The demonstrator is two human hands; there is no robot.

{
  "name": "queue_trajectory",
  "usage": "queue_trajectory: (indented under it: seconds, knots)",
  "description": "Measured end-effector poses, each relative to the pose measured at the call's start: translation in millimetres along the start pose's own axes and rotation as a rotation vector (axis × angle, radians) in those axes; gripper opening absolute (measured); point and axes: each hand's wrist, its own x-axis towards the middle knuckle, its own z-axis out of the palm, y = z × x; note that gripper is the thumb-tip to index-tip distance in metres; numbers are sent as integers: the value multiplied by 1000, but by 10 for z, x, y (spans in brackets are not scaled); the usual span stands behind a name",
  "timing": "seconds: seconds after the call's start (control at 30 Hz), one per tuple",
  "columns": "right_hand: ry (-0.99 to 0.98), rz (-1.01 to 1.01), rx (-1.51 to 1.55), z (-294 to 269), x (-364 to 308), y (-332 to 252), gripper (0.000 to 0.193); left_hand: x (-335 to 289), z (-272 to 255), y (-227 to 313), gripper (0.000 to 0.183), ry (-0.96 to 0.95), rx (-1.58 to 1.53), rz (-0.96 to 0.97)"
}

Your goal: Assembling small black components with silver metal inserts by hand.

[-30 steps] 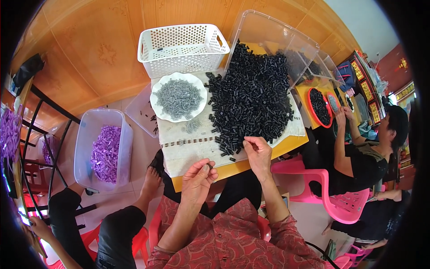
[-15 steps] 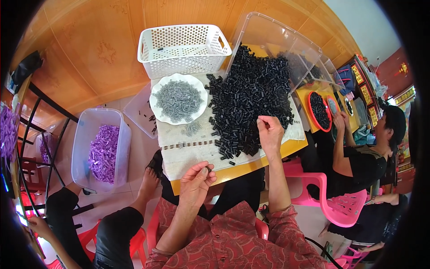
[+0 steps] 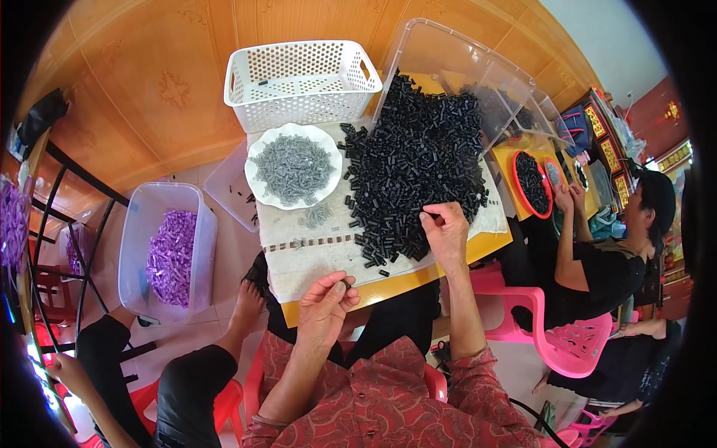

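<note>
- Left hand (image 3: 323,308): thumb and index pinched on a small dark piece (image 3: 346,284), other fingers curled; seen over the front edge of the table (image 3: 388,293).
- Right hand (image 3: 448,235): thumb and index tips brought close together, seen over the lower right of the black pile (image 3: 414,149). Couldn't tell whether they gripped a piece, or touched the pile.
- Black pile: spread on the white cloth (image 3: 299,272), one stray piece (image 3: 384,273) near the front edge.
- Left of pile: scalloped plate (image 3: 338,168) heaped with clear pieces (image 3: 293,168), a few more loose on the cloth just below it.
- Limits: white basket (image 3: 295,113) behind the plate, tilted clear bin (image 3: 448,46) behind the pile, pink chair (image 3: 539,299) off the right side.
- Open room: front-left cloth, between loose clear pieces and front edge; hands well apart from each other.
</note>
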Motion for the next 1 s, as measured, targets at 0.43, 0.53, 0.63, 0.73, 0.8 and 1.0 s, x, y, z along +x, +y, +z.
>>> queue_trajectory:
  seconds: [0.43, 0.53, 0.63, 0.73, 0.8, 1.0]
  knots:
    - [-14, -112, -135, 210, 219, -217, 17, -4, 14, -7, 22, -10, 12, 4]
    - [-52, -128, -246, 226, 282, -248, 17, -3, 4, -8, 22, -5, 7, 6]
    - [-43, -140, -357, 198, 305, -228, 14, -7, 8, 4, 22, -5, 6, 6]
    - [-16, -104, -294, 157, 317, -79, 12, -4, 13, -3, 22, -3, -6, 6]
    - [-19, -75, -187, 130, 319, 68, 11, 5, 26, -3, 22, -8, -9, 4]
    - [33, -114, -41, 71, 287, 226, 9, 2, 18, 4, 21, -6, -3, 9]
